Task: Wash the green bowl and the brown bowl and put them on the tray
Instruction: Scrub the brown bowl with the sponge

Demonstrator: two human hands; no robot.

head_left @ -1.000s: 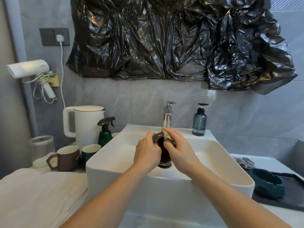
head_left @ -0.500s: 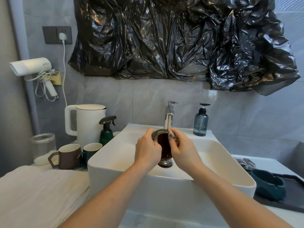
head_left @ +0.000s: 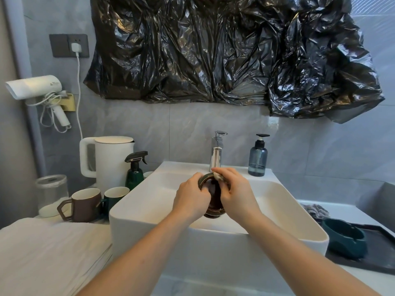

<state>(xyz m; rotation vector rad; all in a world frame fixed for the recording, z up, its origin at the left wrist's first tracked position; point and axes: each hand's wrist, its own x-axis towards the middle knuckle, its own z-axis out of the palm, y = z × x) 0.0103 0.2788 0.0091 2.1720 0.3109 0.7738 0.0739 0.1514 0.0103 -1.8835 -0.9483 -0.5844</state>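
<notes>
The brown bowl (head_left: 213,196) is held on its edge over the white sink (head_left: 149,201), just below the chrome tap (head_left: 216,152). My left hand (head_left: 191,198) grips its left rim. My right hand (head_left: 237,193) presses a small cloth or sponge (head_left: 218,176) against the bowl's upper right side; most of the bowl is hidden between my hands. The green bowl (head_left: 344,238) rests upside down on the dark tray (head_left: 378,253) at the right of the sink.
Left of the sink stand a brown mug (head_left: 84,205), a green mug (head_left: 114,196), a green spray bottle (head_left: 134,171), a white kettle (head_left: 111,161) and a glass jar (head_left: 52,194). A blue soap dispenser (head_left: 258,157) sits on the sink's back ledge. A grey rag (head_left: 315,210) lies behind the tray.
My right hand with the cloth has shifted slightly along the bowl's upper rim. The bowl stays in my left hand over the sink.
</notes>
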